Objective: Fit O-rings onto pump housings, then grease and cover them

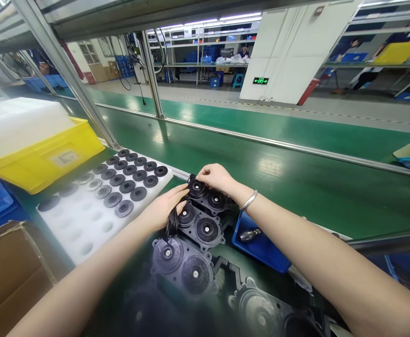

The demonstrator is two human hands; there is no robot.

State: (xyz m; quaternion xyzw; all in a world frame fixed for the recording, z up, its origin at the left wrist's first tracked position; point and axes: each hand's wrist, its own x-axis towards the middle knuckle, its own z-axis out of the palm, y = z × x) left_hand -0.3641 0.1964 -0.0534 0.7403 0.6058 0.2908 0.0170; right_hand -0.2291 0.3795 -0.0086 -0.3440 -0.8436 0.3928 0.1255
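Observation:
Several black twin-round housings stand in a row before me, each with two dark discs with pale centres. My left hand (165, 206) has its fingers stretched out, their tips against the left edge of the farthest housing (206, 194). Its thumb lies lower, near the second housing (198, 224), and a bundle of black cable (171, 223) hangs beneath the palm. At the far housing's upper left corner, my right hand (216, 178) closes in a pinch; what sits between its fingertips is hidden. A nearer housing (183, 264) shows both its discs.
A white foam tray (85, 224) with rows of black discs (130, 169) lies left, beside a yellow bin (50, 157) and a cardboard box (11, 276). On the right, a blue tray (261, 250) holds a shiny metal piece (250, 235). A metal post (66, 70) rises behind the tray.

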